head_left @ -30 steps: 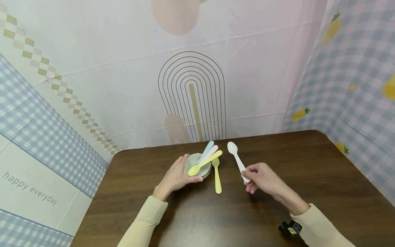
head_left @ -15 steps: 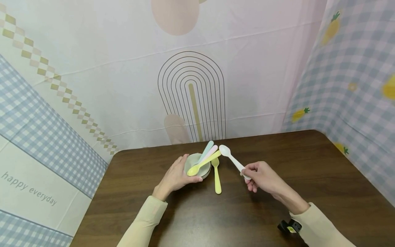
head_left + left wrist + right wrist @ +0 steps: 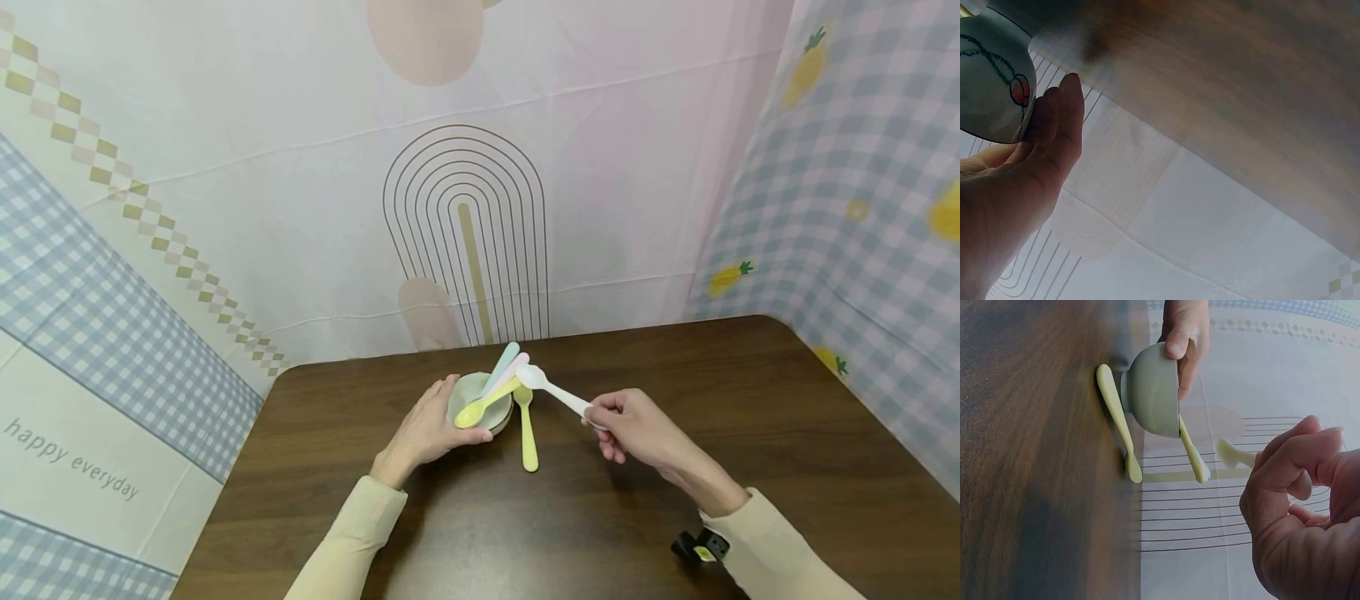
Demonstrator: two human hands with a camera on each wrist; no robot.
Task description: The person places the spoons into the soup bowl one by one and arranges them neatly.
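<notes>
On the table stands a small bowl [image 3: 463,390], pale inside; its outer wall [image 3: 991,106] carries a painted red flower in the left wrist view. My left hand [image 3: 426,427] holds its left side, thumb at the near rim. A mint spoon [image 3: 507,357], a pink spoon [image 3: 515,364] and a yellow spoon [image 3: 495,398] rest in the bowl, handles leaning out to the upper right. My right hand [image 3: 637,427] pinches a white spoon [image 3: 564,397] by its handle end; its head overlaps the yellow handle in the head view. Another yellow spoon [image 3: 528,437] lies right of the bowl.
The dark wooden table [image 3: 480,533] reaches back to a patterned cloth backdrop [image 3: 322,208]. A blue checked cloth [image 3: 885,250] hangs along the right side. A black device [image 3: 701,546] sits at my right wrist.
My right hand has swung the white spoon's head left and slightly down, from beside the bowl to over the leaning handles. The left hand and bowl have stayed in place.
</notes>
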